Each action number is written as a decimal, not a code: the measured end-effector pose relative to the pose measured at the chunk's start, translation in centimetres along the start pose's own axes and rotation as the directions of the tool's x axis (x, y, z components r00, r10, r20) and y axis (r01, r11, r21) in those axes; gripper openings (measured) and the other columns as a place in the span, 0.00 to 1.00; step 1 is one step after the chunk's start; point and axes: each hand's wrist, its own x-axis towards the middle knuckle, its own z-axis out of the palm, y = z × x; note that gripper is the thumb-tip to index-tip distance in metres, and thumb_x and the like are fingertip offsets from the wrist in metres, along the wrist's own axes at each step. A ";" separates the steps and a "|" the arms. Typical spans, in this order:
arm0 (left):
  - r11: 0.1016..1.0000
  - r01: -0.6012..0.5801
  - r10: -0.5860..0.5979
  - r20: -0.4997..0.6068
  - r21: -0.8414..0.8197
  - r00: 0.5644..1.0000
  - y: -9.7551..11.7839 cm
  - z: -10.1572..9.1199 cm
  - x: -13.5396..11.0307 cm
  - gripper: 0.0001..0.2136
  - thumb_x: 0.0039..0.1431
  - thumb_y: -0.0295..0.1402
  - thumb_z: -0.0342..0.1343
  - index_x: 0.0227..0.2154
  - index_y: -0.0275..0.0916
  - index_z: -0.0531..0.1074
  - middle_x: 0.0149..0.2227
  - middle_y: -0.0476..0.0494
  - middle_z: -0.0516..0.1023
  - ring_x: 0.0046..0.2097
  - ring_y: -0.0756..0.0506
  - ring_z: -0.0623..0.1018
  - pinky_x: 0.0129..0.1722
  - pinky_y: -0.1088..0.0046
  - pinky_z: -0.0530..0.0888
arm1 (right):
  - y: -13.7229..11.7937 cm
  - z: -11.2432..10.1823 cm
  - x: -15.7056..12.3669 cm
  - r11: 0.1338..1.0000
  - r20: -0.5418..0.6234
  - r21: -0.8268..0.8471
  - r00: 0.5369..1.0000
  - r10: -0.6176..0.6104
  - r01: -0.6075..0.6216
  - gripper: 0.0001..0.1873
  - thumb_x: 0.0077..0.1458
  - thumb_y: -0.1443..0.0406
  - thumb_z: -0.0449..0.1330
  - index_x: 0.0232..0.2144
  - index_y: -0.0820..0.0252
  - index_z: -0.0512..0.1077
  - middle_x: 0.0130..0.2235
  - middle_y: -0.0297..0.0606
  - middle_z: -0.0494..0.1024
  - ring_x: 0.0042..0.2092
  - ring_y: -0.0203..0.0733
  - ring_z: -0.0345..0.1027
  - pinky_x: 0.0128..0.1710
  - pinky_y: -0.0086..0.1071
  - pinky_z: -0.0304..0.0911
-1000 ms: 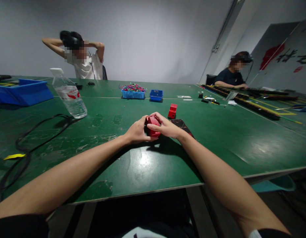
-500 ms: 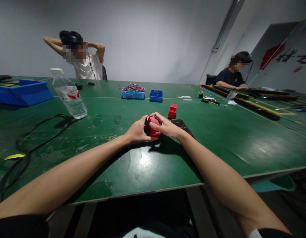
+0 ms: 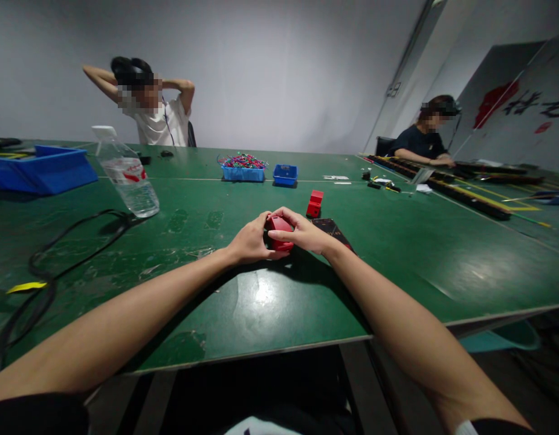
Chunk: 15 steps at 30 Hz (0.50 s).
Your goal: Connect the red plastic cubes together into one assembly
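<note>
Both my hands meet at the middle of the green table around a small red plastic part. My left hand curls round its left side with the thumb underneath. My right hand grips it from the right, fingers over the top. The part rests just above the table surface. A second red block stands a little beyond my right hand, and a dark flat phone-like object lies beside my right wrist.
A water bottle and a black cable lie at left, a large blue bin at far left. Two small blue trays sit mid-table. One person sits across, another at right by long black strips.
My hands stay in place on the red part; it looks turned slightly, showing a rounder face. The person across has shifted a little.
</note>
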 end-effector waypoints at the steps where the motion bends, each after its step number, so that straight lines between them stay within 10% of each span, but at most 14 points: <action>1: 1.000 0.002 -0.002 -0.001 0.000 1.000 0.0 0.0 0.0 0.37 0.40 0.51 0.65 0.51 0.37 0.61 0.46 0.38 0.74 0.45 0.39 0.77 0.45 0.61 0.75 | 0.0 0.0 0.0 1.000 0.005 0.004 1.000 -0.004 0.004 0.21 0.50 0.56 0.65 0.42 0.60 0.67 0.40 0.33 0.69 0.40 0.37 0.63 0.43 0.32 0.61; 15: 1.000 -0.031 0.031 -0.018 0.001 0.999 -0.1 0.1 -0.1 0.40 0.41 0.50 0.65 0.54 0.35 0.59 0.49 0.36 0.73 0.47 0.38 0.77 0.48 0.59 0.74 | -0.6 0.0 -0.1 1.000 0.011 0.000 1.000 -0.007 0.007 0.20 0.49 0.56 0.65 0.42 0.59 0.68 0.40 0.34 0.70 0.40 0.37 0.63 0.43 0.32 0.61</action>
